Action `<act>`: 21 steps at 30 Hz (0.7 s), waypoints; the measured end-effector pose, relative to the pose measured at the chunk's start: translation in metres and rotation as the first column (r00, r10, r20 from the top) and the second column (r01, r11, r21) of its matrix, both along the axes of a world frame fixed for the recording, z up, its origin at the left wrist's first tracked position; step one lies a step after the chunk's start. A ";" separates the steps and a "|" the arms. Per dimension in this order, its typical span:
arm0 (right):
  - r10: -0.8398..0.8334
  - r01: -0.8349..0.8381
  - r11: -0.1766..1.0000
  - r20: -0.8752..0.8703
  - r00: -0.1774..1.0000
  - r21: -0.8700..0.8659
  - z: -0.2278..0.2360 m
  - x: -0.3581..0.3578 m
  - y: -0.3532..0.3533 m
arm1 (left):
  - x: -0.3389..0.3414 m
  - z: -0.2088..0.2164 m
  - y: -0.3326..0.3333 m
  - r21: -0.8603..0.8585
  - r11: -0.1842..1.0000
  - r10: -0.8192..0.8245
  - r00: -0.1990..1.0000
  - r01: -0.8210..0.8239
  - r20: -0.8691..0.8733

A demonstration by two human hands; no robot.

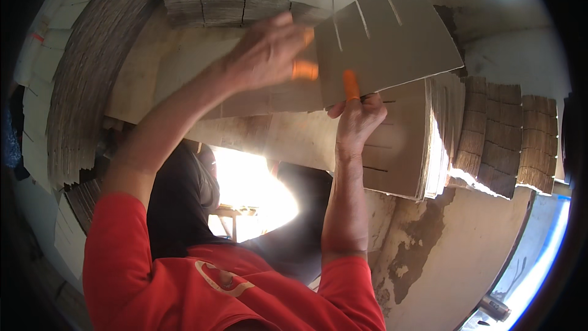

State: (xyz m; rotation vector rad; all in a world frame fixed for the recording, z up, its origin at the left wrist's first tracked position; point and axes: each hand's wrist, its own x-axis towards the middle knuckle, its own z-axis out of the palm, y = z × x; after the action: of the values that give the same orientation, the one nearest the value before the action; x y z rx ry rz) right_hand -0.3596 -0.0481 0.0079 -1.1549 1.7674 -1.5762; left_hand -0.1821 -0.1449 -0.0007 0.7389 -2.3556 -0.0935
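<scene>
A grey cardboard sheet (392, 43) with several narrow slots is tilted up over the work table. My right hand (361, 119) pinches its lower edge, the thumb or finger in an orange finger cot lying on the sheet's face. Beside the sheet's left edge is my left hand (269, 52), blurred by motion, with orange covers on its fingertips. Whether those fingertips touch the sheet cannot be made out. Below both hands, another flat board (245, 95) lies on the wooden table (269, 138).
A slotted cardboard stack (398, 141) lies under my right wrist. Another stack (245, 9) stands at the back, and a tall curved-looking one (101, 73) on the left. More bundles (502, 135) sit at the right. Bright light glares between my legs.
</scene>
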 end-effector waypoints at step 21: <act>0.004 -0.006 1.000 0.106 0.994 0.020 0.004 -0.004 -0.001 | -0.014 -0.021 -0.111 -0.177 0.982 0.080 0.992 -0.062 0.096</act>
State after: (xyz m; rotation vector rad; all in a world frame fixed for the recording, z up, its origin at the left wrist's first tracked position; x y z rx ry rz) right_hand -0.3633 -0.0488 0.0119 -1.0455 1.7072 -1.5832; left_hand -0.1957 -0.2555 -0.0215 0.7570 -2.3946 0.1831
